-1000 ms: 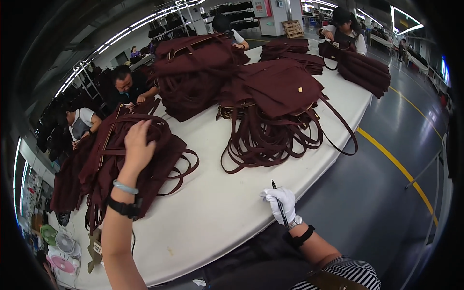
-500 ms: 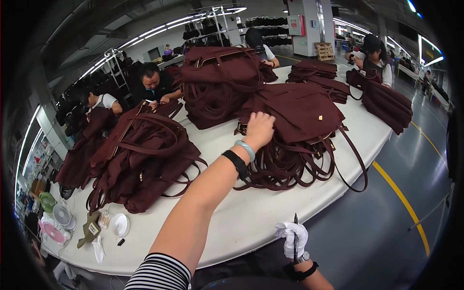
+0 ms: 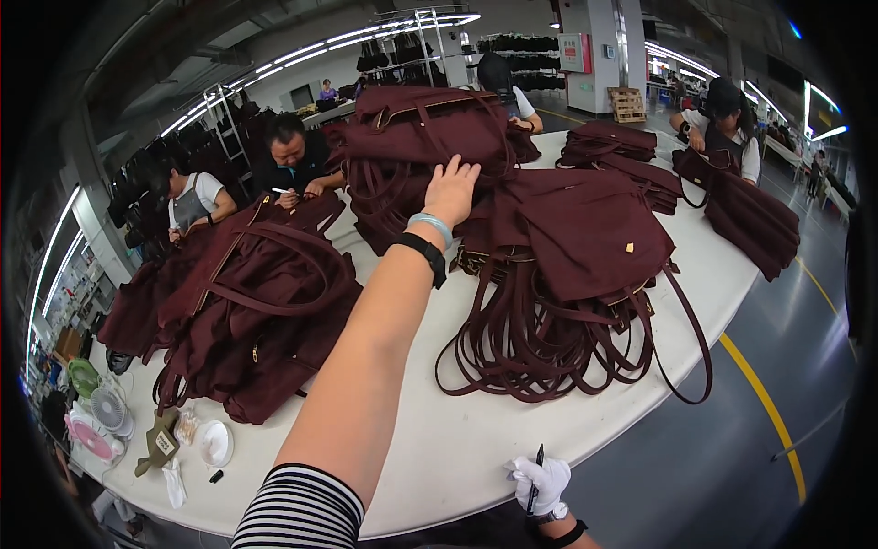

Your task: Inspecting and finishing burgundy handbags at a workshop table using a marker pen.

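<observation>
My left hand (image 3: pixel 453 189) is bare and stretched far out, fingers apart, at the front of a tall pile of dark maroon bags (image 3: pixel 416 137). Whether the fingertips touch the fabric I cannot tell. Nothing shows in its grip. In a white glove, my right hand (image 3: pixel 541 485) is closed round a slim black pen (image 3: pixel 535 480), held upright near the table's front edge. Between the hands lies a second stack of maroon bags (image 3: pixel 585 229), its straps (image 3: pixel 521 357) hanging in loops toward me. A small gold fitting (image 3: pixel 630 248) sits on the top bag.
Another heap of maroon bags (image 3: pixel 265 311) covers the left of the white table (image 3: pixel 439 457). A white dish (image 3: pixel 216 444), an olive cloth piece (image 3: pixel 157 444) and small fans (image 3: pixel 110 412) stand at the left edge. Co-workers (image 3: pixel 293 160) sit along the far side; folded maroon pieces (image 3: pixel 608 142) lie right.
My left hand has left the nearer bag stack and moved up and left to the tall pile, its fingers now spread. The right hand has dropped lower with the pen.
</observation>
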`<action>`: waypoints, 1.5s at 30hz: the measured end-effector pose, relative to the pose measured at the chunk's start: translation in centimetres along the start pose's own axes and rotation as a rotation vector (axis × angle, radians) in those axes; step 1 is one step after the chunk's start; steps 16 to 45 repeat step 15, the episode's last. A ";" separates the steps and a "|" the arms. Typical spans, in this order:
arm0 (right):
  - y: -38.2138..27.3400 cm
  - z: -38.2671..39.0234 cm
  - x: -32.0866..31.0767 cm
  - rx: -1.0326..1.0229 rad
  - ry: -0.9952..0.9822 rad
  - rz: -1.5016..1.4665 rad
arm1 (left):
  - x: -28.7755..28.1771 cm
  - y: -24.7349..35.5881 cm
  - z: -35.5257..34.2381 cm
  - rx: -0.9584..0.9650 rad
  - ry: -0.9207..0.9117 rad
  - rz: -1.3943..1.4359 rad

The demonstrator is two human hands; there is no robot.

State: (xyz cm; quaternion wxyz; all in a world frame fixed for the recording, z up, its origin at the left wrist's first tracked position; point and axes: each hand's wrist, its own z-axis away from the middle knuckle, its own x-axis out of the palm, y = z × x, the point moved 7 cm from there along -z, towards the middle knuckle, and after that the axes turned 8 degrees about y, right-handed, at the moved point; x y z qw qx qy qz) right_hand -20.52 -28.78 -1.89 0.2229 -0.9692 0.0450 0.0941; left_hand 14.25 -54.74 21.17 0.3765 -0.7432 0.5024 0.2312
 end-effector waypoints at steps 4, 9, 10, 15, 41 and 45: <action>-0.7 -0.3 -0.3 -0.020 -0.105 0.074 | 1.1 0.8 -0.1 -0.034 -0.100 -0.107; -1.1 -1.2 -0.5 -0.016 -0.081 0.078 | -3.2 0.0 0.2 -0.006 -0.023 0.065; -1.3 -1.5 -0.7 -0.025 -0.032 0.076 | -4.7 -0.5 0.0 -0.007 0.034 0.114; -0.4 -0.3 -0.6 -0.038 -0.012 0.058 | -13.1 -4.1 -0.2 -0.183 0.158 0.346; -0.4 -0.3 -0.6 -0.038 -0.012 0.058 | -13.1 -4.1 -0.2 -0.183 0.158 0.346; -0.4 -0.3 -0.6 -0.038 -0.012 0.058 | -13.1 -4.1 -0.2 -0.183 0.158 0.346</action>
